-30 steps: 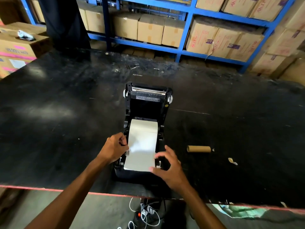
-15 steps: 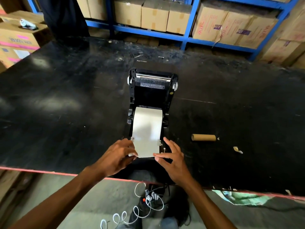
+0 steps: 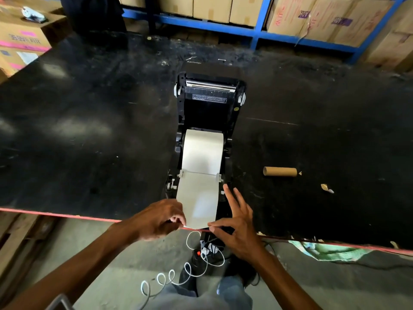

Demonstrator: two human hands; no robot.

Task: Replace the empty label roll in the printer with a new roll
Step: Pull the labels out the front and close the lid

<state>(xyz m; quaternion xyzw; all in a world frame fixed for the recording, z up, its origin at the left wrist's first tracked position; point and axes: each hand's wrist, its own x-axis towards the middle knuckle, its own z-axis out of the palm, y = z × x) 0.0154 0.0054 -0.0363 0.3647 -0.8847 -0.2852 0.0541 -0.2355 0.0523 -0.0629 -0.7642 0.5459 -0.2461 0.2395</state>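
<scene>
A black label printer stands on the black table with its lid swung open toward the back. A white label roll sits in its bay, and a strip of label paper runs from it past the paper guides and over the table's front edge. My left hand pinches the strip's near left corner. My right hand pinches the near right corner with thumb and forefinger, its other fingers spread. The empty brown cardboard core lies on the table to the printer's right.
The black table has a red front edge. A paper scrap lies near the core. Coiled white cable and a power strip lie on the floor below. Cardboard boxes stand at left; blue shelving with boxes is behind.
Both hands have drawn back toward the table's front edge, pulling the label strip further out of the printer. The camera view has tilted downward.
</scene>
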